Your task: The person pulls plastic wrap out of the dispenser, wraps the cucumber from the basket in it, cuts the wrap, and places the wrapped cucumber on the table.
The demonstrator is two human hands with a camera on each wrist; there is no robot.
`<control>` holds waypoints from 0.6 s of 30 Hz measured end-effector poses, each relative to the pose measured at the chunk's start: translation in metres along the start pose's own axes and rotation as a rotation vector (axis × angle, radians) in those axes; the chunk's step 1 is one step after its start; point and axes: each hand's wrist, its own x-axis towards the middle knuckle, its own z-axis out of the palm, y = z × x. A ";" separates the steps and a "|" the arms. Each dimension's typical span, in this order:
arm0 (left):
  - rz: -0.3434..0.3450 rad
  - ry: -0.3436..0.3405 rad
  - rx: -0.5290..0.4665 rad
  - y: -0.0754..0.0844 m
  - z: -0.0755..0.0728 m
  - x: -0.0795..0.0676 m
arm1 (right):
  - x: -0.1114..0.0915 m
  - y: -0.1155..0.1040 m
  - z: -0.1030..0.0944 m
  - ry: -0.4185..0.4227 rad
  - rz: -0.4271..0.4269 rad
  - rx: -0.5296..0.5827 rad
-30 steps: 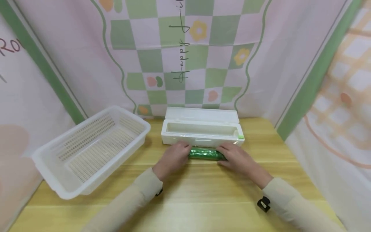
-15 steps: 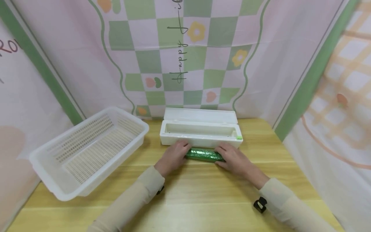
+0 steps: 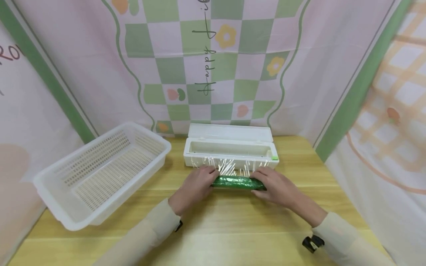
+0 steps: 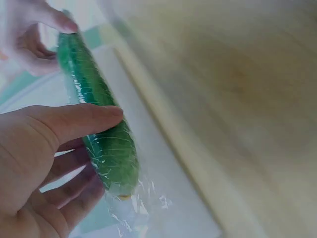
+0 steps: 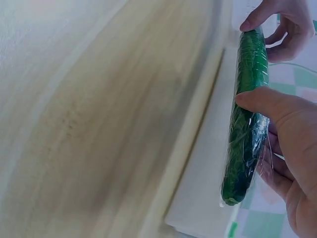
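Observation:
A green cucumber lies crosswise between both hands, wrapped in shiny clear film. My left hand grips its left end, my right hand its right end. Up close, the left thumb lies along the cucumber's side with the fingers behind it. From the right wrist, the right thumb presses its near side likewise, and loose film shows past the fingers. Creased cling film stretches from the cucumber to the white cling film box, whose lid is tipped back.
At the left of the wooden table stands a white slotted plastic basket with nothing in it. A green slider sits at the right end of the box's front edge. A printed cloth hangs close behind.
Both hands have drawn the cucumber slightly away from the box, toward me. The cling film between them now shows as taut, creased strands. Basket and box stay in place.

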 end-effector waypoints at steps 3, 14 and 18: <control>-0.003 0.013 0.017 0.006 -0.017 -0.002 | -0.001 -0.003 -0.009 0.038 -0.047 0.001; 0.001 -0.053 -0.080 0.011 -0.021 -0.020 | -0.008 -0.010 0.002 0.011 -0.095 0.062; -0.005 -0.096 -0.149 0.009 -0.012 -0.028 | -0.012 -0.012 0.011 -0.093 -0.044 0.113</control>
